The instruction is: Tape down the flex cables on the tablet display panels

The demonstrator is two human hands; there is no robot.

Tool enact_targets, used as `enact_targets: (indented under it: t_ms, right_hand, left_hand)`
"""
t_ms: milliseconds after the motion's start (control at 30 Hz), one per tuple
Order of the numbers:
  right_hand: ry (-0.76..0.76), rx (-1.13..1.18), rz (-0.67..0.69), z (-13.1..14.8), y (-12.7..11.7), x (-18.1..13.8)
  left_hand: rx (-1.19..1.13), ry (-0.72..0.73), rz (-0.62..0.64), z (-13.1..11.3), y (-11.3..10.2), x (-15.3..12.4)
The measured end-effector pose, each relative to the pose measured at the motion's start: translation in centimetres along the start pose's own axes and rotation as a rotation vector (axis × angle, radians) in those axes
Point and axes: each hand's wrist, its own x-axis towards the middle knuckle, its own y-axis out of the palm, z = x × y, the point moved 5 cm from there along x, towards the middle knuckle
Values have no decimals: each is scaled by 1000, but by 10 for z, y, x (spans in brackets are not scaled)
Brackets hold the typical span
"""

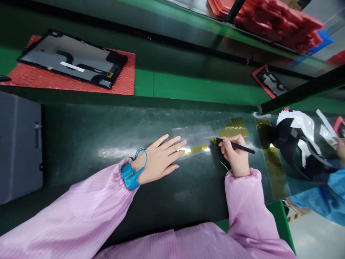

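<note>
My left hand lies flat with fingers stretched out, pressing the left end of a clear film sheet on the dark work mat. A blue wrist strap sits on that wrist. My right hand is closed round black tweezers, whose tip touches a small yellow tape piece on the sheet. More yellow tape pieces sit in rows on the sheet's far right. Both sleeves are pink.
A dark tablet back panel lies on a red mat on the green conveyor. A second panel is farther right. A black bin with white scraps, a blue-sleeved co-worker, a grey box and stacked red mats surround me.
</note>
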Motion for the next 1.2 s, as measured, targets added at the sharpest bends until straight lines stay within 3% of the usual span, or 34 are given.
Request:
enact_targets:
  t_ms: [233,433,567,667,733,833,900,933,1067,1133,1200]
  right_hand:
    - [76,12,124,4,2,9]
    - [65,107,99,6,3,4]
    - [51,300,172,17,27,-14]
    - [98,374,320,26,51,-40]
    - [148,351,445,26,59,-55]
    - [182,271,508,17,57,-62]
    - [197,251,493,11,53,-59]
    - [210,247,490,9,51,-57]
    - [210,253,537,13,53,-54]
    - [174,266,557,20,57,-53]
    - [147,304,553,24,62,-52]
  left_hand:
    - [1,-4,15,-2,-1,1]
    - [-41,-4,26,1,0,1]
    - [-103,-39,37,-3,2,3]
    - [-271,-123,36,-12,-10,-9]
    - [-512,-174,42,-17,-22,-32]
    - [-938,-333,21,-22,-42,-99]
    - [-1130,-543,-80,-24,-54,-159]
    - [-1178,-683,-196,-24,-61,-192]
    - [-1072,-923,-454,-28,-81,-291]
    - [-997,-978,-586,-27,-87,-315]
    - [-919,-981,-718,-25,-92,-321]
